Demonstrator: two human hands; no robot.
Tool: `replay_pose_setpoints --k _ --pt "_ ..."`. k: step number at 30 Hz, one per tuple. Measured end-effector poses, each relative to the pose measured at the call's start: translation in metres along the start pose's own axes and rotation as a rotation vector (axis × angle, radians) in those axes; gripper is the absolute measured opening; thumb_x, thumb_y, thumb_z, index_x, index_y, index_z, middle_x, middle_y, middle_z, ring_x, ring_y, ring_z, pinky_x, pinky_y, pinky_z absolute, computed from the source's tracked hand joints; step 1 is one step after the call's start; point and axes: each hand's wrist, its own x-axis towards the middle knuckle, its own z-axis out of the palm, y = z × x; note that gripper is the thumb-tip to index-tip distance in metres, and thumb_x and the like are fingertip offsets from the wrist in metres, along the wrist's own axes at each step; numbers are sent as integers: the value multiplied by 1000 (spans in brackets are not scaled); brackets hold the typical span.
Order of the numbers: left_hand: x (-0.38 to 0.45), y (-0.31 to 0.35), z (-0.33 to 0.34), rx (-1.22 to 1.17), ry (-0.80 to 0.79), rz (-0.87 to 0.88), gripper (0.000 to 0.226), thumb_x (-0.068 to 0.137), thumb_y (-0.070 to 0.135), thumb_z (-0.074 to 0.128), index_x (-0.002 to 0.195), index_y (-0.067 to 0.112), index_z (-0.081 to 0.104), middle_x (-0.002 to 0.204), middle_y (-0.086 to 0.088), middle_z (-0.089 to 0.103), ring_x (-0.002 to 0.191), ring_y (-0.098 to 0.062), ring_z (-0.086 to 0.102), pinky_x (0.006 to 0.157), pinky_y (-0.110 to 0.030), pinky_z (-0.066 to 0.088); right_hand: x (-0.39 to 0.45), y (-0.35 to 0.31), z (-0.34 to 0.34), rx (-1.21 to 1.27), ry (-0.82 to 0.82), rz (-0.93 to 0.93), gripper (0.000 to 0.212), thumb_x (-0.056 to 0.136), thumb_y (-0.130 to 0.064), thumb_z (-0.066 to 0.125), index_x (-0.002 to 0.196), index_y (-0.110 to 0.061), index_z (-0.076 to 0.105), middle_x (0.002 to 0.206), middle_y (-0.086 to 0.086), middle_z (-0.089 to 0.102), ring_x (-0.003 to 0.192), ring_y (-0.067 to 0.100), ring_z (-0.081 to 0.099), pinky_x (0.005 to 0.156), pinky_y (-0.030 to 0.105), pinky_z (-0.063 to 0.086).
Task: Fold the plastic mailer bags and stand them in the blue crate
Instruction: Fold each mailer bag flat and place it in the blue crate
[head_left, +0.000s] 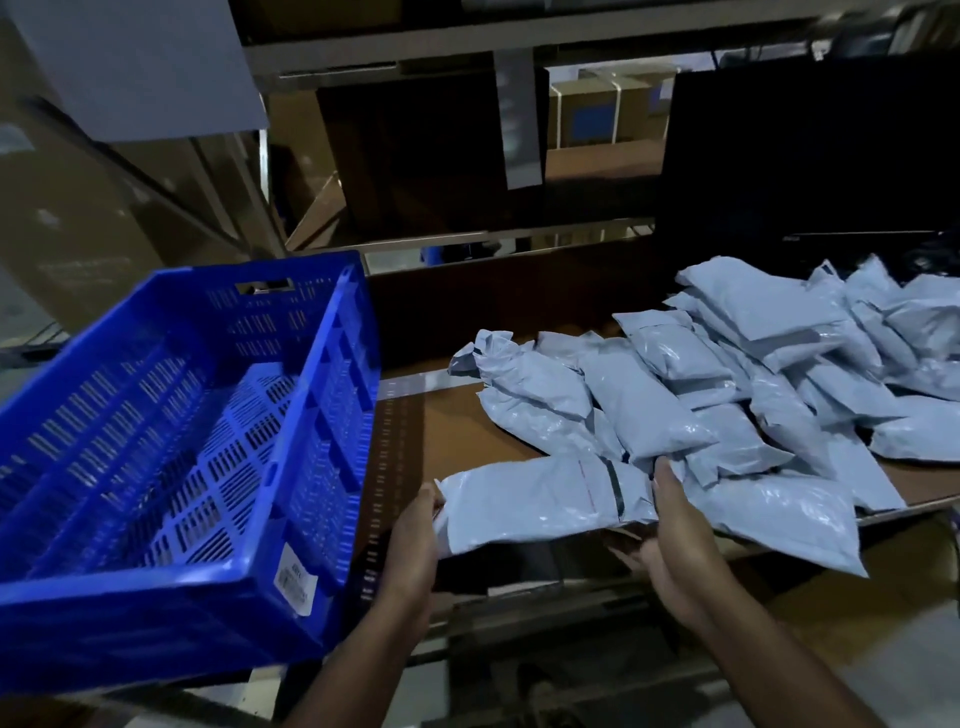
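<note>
Your hands hold one mailer (545, 501) between them at the near edge of the desk (447, 441). Your left hand (415, 540) grips the bag's left end, fingers curled round its edge. Your right hand (670, 530) is at the bag's right end, by the dark seal strip, with fingers reaching up along that end and the thumb below; you cannot tell how firmly it grips, though the fingers look wrapped on the bag. The mailer lies lengthwise, left to right, its near edge hanging just past the desk's front.

Behind and to the right of it, the pile (753, 374) of grey-blue mailers spreads over the desk toward the far right, bags overlapping one another. Another bag lies touching your right hand on the right side.

On the left stands the crate (156, 441), blue, with slotted walls and floor, and a white label on its near right corner. No bag shows inside it. It sits just beside your left hand, tilted in the view.

Far behind, shelving (395, 67) and cardboard boxes (602, 109) stand in dim light.
</note>
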Motion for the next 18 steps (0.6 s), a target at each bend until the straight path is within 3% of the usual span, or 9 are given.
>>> replay_pose_setpoints --k 2,3,5,7,10,14,16,18 --pt "8 -7 -3 194 2 126 21 101 44 57 106 26 64 103 2 69 92 -13 63 82 -37 51 0 1 -3 -225 -19 -40 46 97 -58 51 127 -26 63 119 1 72 111 23 66 101 50 49" --pt "12 -13 -4 263 0 161 25 98 42 63 113 22 63 109 0 69 96 -14 65 85 -38 54 1 4 -5 -412 -11 -114 42 97 -51 58 128 -23 62 122 0 70 112 22 65 100 45 49" --pt "13 -19 -4 311 12 195 30 93 34 72 117 21 60 111 0 70 97 -13 67 85 -40 58 1 11 -8 -832 83 -403 39 96 -29 66 132 -16 58 121 -2 66 112 21 62 94 32 47" --pt "10 -21 -3 391 36 271 40 89 30 78 122 23 56 106 6 69 92 -6 65 77 -31 58 -3 20 -9 -1136 191 -655 52 93 -21 67 142 -17 49 127 0 62 113 22 61 91 31 48" --pt "8 -25 -4 580 76 446 65 84 32 82 138 23 47 127 1 65 106 -11 61 86 -29 54 1 38 -9 -1347 265 -780 70 85 -18 76 147 -17 42 134 4 55 118 23 57 90 38 55" --pt "4 -28 -7 854 55 649 85 74 38 89 144 23 43 147 4 38 132 -16 46 100 -33 50 3 45 -11 -1539 324 -860 62 82 -19 78 139 -15 52 137 10 55 125 28 53 94 43 54" --pt "2 -30 -8 941 114 735 84 72 42 89 142 26 45 148 6 35 137 -14 36 104 -34 47 0 45 -7 -1567 276 -882 53 86 -20 72 137 -15 56 139 8 55 128 26 51 101 41 50" --pt "2 -28 -4 895 63 836 60 83 37 81 134 29 52 140 11 45 132 -10 41 103 -30 46 -2 45 3 -1572 181 -910 46 91 -24 67 137 -19 58 141 3 55 130 21 49 104 37 47"
